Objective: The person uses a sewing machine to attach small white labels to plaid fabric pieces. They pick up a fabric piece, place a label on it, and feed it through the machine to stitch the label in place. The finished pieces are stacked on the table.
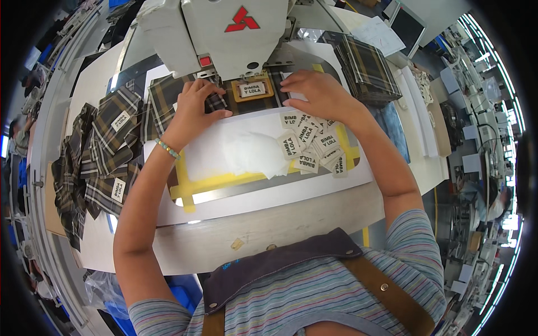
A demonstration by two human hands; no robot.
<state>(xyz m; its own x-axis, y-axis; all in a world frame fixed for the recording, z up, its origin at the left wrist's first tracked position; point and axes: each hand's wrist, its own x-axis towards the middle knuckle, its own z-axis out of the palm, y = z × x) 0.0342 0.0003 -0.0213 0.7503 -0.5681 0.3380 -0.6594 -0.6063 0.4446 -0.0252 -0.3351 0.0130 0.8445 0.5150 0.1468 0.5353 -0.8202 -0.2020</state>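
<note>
A piece of dark plaid fabric (276, 102) lies beneath the head of a white sewing machine (224, 33). On it sits a small white label with dark print (252, 89), framed by a yellowish metal clamp (268, 94). My left hand (194, 108) rests on the plaid cloth just left of the clamp, thumb apart from the fingers. To the right of the clamp, my right hand (320, 96) touches the fabric's right side with fingertips and thumb spread. Neither hand visibly grips anything. Several loose labels (314, 140) are heaped on the worktop below my right hand.
Plaid pieces with labels (115, 126) pile up at the left. A neat stack of plaid fabric (367, 70) stands at the back right. Yellow tape (224, 182) borders the white work surface (216, 148). A monitor (407, 28) and paper sheets (376, 36) are farther back.
</note>
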